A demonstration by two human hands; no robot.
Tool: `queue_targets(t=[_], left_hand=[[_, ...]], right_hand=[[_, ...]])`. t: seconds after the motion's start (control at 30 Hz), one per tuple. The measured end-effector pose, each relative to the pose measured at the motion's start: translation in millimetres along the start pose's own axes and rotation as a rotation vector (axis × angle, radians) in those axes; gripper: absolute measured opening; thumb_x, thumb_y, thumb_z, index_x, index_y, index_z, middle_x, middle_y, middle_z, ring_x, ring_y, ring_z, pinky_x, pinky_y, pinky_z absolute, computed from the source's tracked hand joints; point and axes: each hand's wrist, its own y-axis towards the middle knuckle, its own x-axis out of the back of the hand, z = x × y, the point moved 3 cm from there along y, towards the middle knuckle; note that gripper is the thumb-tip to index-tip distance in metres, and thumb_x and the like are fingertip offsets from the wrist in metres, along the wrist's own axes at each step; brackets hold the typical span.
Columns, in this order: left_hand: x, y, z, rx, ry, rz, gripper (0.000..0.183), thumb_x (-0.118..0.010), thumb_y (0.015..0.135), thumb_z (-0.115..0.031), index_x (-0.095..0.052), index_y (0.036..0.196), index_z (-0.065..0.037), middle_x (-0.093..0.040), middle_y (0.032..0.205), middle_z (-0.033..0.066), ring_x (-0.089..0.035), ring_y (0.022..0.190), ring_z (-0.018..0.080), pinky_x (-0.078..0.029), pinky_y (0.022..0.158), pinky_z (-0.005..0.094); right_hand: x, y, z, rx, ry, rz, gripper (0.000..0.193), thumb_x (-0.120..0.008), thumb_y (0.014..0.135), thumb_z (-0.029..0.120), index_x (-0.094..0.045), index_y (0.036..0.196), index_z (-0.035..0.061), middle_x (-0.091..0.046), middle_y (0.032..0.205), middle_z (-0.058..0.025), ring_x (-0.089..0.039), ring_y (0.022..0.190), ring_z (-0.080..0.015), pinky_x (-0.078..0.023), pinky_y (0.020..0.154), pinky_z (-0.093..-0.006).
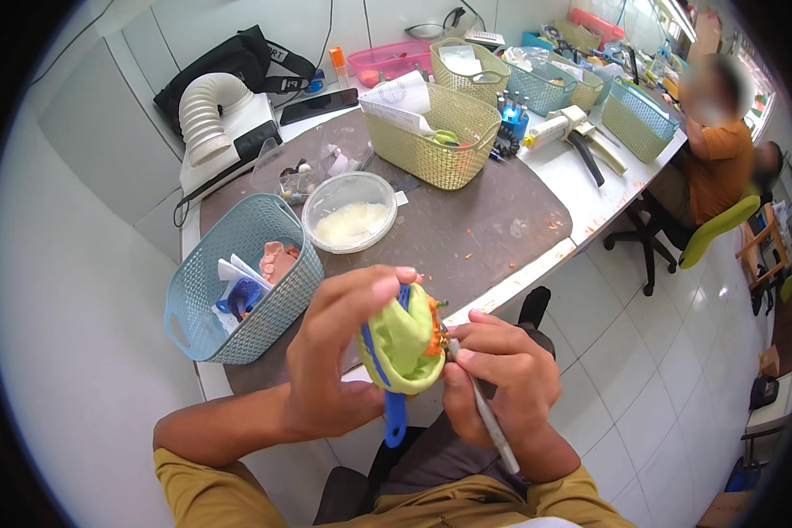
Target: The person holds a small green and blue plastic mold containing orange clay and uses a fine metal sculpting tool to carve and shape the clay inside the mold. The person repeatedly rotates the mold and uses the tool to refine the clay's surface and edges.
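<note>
A dental impression tray (396,421) with a blue handle, filled with lime-green impression material (402,339), is gripped in my left hand (334,352), thumb and fingers around its sides. Along its right side sits an orange mass (435,333) with small metallic and green bits standing out. My right hand (506,374) pinches a slim grey pen-like hand tool (491,418), whose upper end lies against or very near the orange part. Whether its tip touches, I cannot tell. Both hands are raised in front of the bench's near edge, above my lap.
A blue basket (178,304) with a pink cast stands left of my hands. Behind them are a round tub of whitish material (370,187), a yellow-green basket (436,163) and a ribbed hose (204,114). A person in orange (722,172) sits far right. Orange crumbs dot the brown bench mat (493,233).
</note>
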Motion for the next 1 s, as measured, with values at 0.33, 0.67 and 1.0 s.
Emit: queue_targets(t=[0.33, 0.67, 1.0], left_hand=[[1.4, 11.4, -2.2, 0.642, -0.881, -0.009, 0.085, -0.069, 0.086, -0.004, -0.013, 0.15, -0.002, -0.04, 0.144, 0.0187, -0.047, 0.13, 0.0221, -0.039, 0.108, 0.0369], [0.9, 8.0, 3.7, 0.762, -1.033, 0.038, 0.061, -0.056, 0.098, -0.022, -0.023, 0.144, 0.002, -0.04, 0.142, 0.0172, -0.045, 0.131, 0.0265, -0.049, 0.101, 0.0446], [-1.4, 6.2, 9.2, 0.794, -1.152, -0.091, 0.053, -0.048, 0.101, -0.018, -0.023, 0.145, -0.001, -0.039, 0.144, 0.015, -0.044, 0.132, 0.0265, -0.043, 0.106, 0.0463]], right_hand=[[28.6, -1.8, -20.5, -0.316, 0.605, -0.047, 0.02, -0.067, 0.086, 0.002, -0.056, 0.102, 0.0004, -0.063, 0.094, -0.0169, -0.065, 0.091, -0.0211, -0.055, 0.08, -0.0307], [28.7, -1.8, -31.4, -0.473, 0.8, -0.077, 0.017, -0.062, 0.086, 0.01, -0.058, 0.098, -0.0008, -0.065, 0.083, -0.0169, -0.068, 0.084, -0.0263, -0.055, 0.079, -0.0367], [13.9, -1.5, -25.9, -0.419, 0.684, -0.098, 0.009, -0.058, 0.087, 0.008, -0.052, 0.09, 0.0029, -0.062, 0.069, -0.0108, -0.066, 0.075, -0.0206, -0.048, 0.097, -0.0528]])
